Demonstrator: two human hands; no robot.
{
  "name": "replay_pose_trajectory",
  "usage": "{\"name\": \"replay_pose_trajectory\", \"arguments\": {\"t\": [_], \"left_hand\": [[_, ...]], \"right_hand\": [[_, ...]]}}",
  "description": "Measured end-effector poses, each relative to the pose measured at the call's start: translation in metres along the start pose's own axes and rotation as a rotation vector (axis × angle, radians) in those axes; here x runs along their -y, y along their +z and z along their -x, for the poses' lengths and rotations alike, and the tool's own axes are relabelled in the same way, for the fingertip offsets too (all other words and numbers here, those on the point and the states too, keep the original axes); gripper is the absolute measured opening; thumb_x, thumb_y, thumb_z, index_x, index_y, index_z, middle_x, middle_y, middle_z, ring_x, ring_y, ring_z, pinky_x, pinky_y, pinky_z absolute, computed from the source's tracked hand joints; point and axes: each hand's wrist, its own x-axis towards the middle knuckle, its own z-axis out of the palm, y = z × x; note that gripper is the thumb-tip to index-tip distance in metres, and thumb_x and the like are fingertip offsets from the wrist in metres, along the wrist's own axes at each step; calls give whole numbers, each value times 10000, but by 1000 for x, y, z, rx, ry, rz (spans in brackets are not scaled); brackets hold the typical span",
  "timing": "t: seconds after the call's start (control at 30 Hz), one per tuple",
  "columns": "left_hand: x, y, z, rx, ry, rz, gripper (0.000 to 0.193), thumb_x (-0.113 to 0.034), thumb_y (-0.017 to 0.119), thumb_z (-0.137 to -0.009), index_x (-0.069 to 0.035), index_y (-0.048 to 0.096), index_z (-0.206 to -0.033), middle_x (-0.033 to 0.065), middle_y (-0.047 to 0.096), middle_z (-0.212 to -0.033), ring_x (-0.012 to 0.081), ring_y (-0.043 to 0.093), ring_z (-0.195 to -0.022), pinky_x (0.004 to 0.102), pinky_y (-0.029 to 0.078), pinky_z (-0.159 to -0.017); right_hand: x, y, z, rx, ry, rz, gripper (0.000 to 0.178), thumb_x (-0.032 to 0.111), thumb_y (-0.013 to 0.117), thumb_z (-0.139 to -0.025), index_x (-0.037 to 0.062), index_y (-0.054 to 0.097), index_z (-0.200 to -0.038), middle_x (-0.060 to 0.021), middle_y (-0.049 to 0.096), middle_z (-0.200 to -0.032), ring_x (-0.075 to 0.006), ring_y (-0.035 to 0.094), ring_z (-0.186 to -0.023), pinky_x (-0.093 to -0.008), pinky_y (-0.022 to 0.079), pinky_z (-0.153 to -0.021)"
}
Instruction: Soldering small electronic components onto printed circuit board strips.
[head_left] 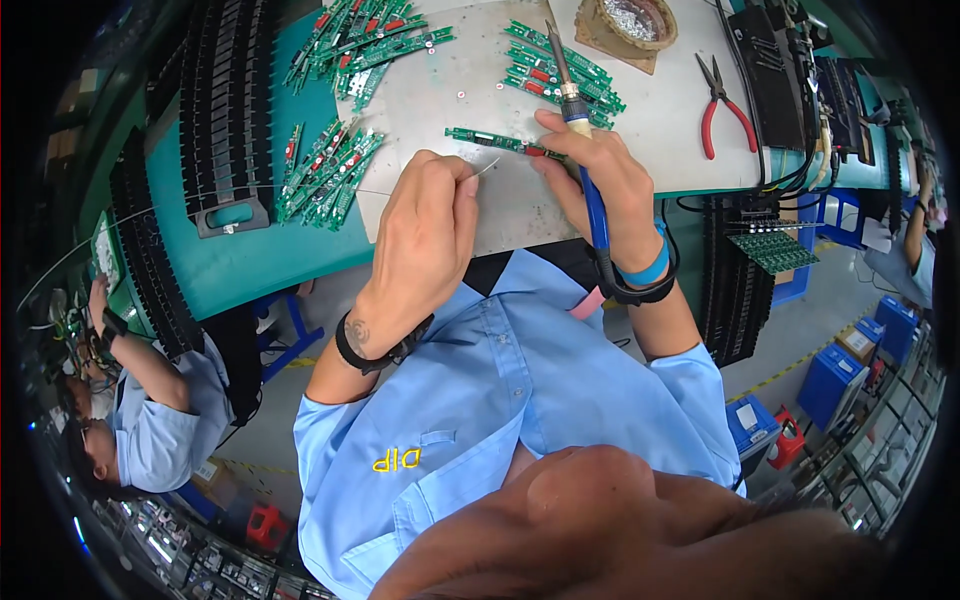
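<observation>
My left hand (425,225) is closed in a pinch on a thin solder wire (487,167), whose short end sticks out past the fingertips. The rest of that wire trails off to the left across the bench. In my right hand (618,195) rests a soldering iron (593,205) with a blue handle, its metal tip pointing away from me. The fingers of this hand also reach the right end of a narrow green circuit board (490,140) with a red part, lying on the metal plate (480,60) between both hands.
Piles of similar boards (335,175) lie left, with more boards (530,65) at the far right. A round tin (630,22) stands beyond. Red-handled pliers (715,110) lie right. Black slotted racks (228,110) stand on the green mat. A co-worker (165,400) sits left.
</observation>
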Motion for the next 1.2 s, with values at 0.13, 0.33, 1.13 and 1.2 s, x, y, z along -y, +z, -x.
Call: {"name": "replay_pose_trajectory", "arguments": {"t": [0.13,0.33,1.13,1.2], "left_hand": [[3,14,-4,-43,67,6,168,68,689,-889,14,597,-1019,178,620,-1021,384,623,-919,450,511,-803],[1,26,-11,-110,133,3,183,87,702,-844,12,612,-984,163,661,-1126,359,623,-945,433,521,-819],[9,30,-8,-145,236,-16,194,74,730,-793,8,643,-954,145,705,-1183,343,638,-997,424,532,-858],[8,31,-10,-154,284,-45,198,61,739,-775,1,649,-940,129,718,-1154,336,640,-1010,425,528,-873]], "right_hand": [[-3,4,4,-35,10,-28,440,-51,868,-775,55,656,-1146,-114,777,-1218,-237,722,-833,-302,582,-721],[-3,4,7,-32,24,-41,430,-42,866,-791,49,652,-1152,-136,777,-1205,-255,763,-909,-317,612,-781],[8,-3,13,46,56,-131,419,-87,816,-815,33,630,-1171,-197,770,-1191,-308,782,-1008,-336,621,-834],[9,-4,14,57,67,-125,418,-90,812,-817,31,628,-1173,-201,770,-1189,-310,781,-1016,-335,620,-842]]}}
